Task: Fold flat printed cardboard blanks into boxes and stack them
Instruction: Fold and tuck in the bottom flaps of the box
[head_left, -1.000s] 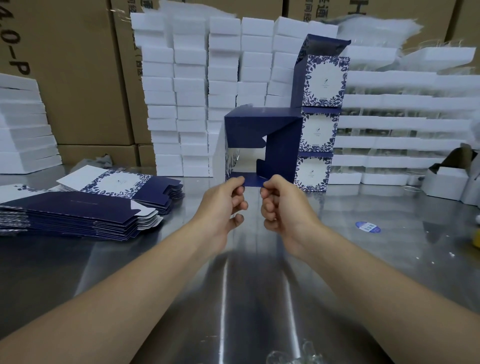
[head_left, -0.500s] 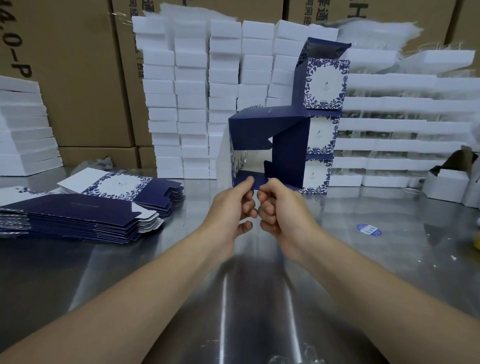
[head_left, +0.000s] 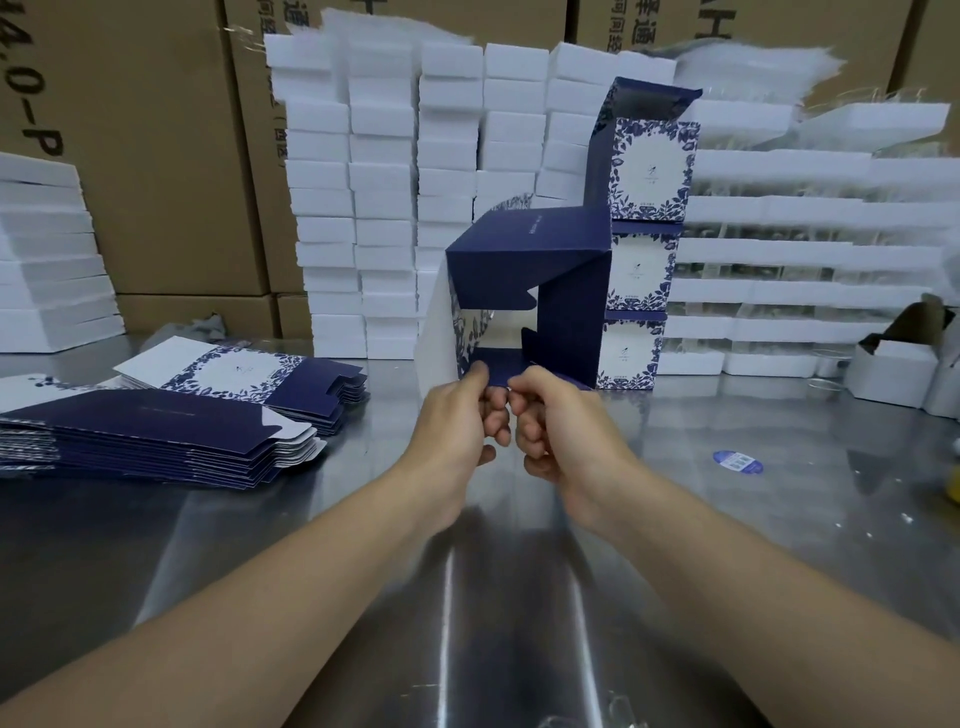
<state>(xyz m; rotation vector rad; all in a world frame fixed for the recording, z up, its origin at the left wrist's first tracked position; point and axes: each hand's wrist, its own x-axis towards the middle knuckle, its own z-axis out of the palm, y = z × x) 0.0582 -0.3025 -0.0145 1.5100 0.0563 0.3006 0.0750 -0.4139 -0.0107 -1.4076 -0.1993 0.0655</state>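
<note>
On the steel table (head_left: 727, 519), flat blanks (head_left: 156, 431) lie at left, with finished boxes (head_left: 649, 171) stacked behind. A half-formed box (head_left: 524, 260) (open end facing the camera) is at centre. The left hand (head_left: 452, 421) and right hand (head_left: 566, 415) pinch its bottom flap with curled fingers, knuckles seemingly touching.

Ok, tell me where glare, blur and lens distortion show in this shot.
Head view: glare streaks run down the steel table; the wide lens bows the foam stacks and stretches the forearms; the left hand, right hand and half-folded box look fairly sharp, under even light.
</note>
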